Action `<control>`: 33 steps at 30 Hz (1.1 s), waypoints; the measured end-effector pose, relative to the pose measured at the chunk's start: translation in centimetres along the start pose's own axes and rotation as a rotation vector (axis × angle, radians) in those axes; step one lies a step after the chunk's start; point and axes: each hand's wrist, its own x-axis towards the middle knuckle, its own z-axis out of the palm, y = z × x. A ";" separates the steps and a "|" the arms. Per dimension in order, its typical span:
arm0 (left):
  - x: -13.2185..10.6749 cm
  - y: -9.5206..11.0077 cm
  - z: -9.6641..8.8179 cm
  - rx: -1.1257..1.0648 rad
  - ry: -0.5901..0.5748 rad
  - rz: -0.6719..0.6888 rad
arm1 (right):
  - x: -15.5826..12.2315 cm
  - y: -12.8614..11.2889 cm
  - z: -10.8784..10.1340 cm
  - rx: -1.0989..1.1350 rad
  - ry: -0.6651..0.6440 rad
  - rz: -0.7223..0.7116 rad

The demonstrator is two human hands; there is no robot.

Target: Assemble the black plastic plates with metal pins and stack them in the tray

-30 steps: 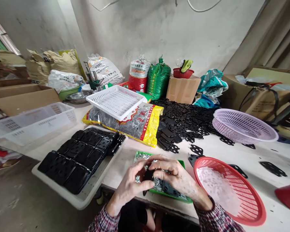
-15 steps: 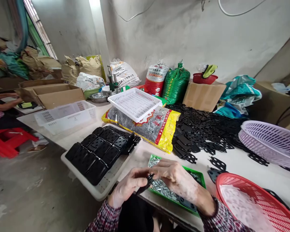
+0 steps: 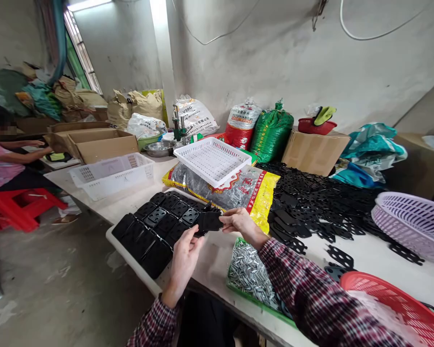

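Left hand (image 3: 185, 255): clamped on one matte black plate (image 3: 210, 221), held above the tabletop (image 3: 217, 255).
Right hand (image 3: 241, 222): clamped on the plate's opposite edge.
White tray (image 3: 130, 262): rows of perforated black plates (image 3: 155, 236), just left of the hands.
Green tray (image 3: 260, 306): loose steel screws (image 3: 248, 272).
Baskets: one red (image 3: 383, 299), one lilac (image 3: 414, 224), both slotted plastic.

light: bright, even, soft | source: lamp strip (image 3: 88, 5) above the window (image 3: 80, 53) | shadows: faint, below the window | glare: pale sheen on the concrete floor (image 3: 58, 270) | sharpness: good | distortion: walls bowing at edges, away from the window
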 end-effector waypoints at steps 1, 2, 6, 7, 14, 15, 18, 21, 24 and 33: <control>0.2 -0.2 0.2 0.022 -0.007 0.017 | 0.5 0.1 0.4 0.012 -0.001 0.027; 0.3 -0.5 0.5 0.046 -0.010 0.032 | 1.0 0.3 0.8 0.018 -0.002 0.052; 1.1 -1.8 1.0 0.151 -0.028 0.061 | 2.3 0.9 1.9 -0.012 0.009 0.147; 1.2 -2.2 1.1 0.174 -0.036 0.063 | 2.6 1.0 2.1 -0.025 0.013 0.164; 1.8 -3.9 1.4 0.291 -0.047 0.074 | 3.2 0.7 3.7 -0.115 -0.017 0.180; 1.8 -4.0 1.4 0.304 -0.044 0.079 | 3.1 0.6 3.8 -0.124 -0.020 0.170; 1.8 -4.2 1.4 0.332 -0.040 0.094 | 2.4 0.2 3.9 -0.152 -0.015 0.121; 1.7 -3.9 1.2 0.345 -0.036 0.114 | 1.0 0.1 2.5 -0.201 0.017 0.049; 1.3 -3.0 1.0 0.329 -0.046 0.144 | -1.0 0.3 -0.9 -0.314 0.071 -0.009; -4.5 -0.8 5.4 0.217 -0.263 0.314 | -5.9 1.1 -16.7 -1.048 0.404 0.156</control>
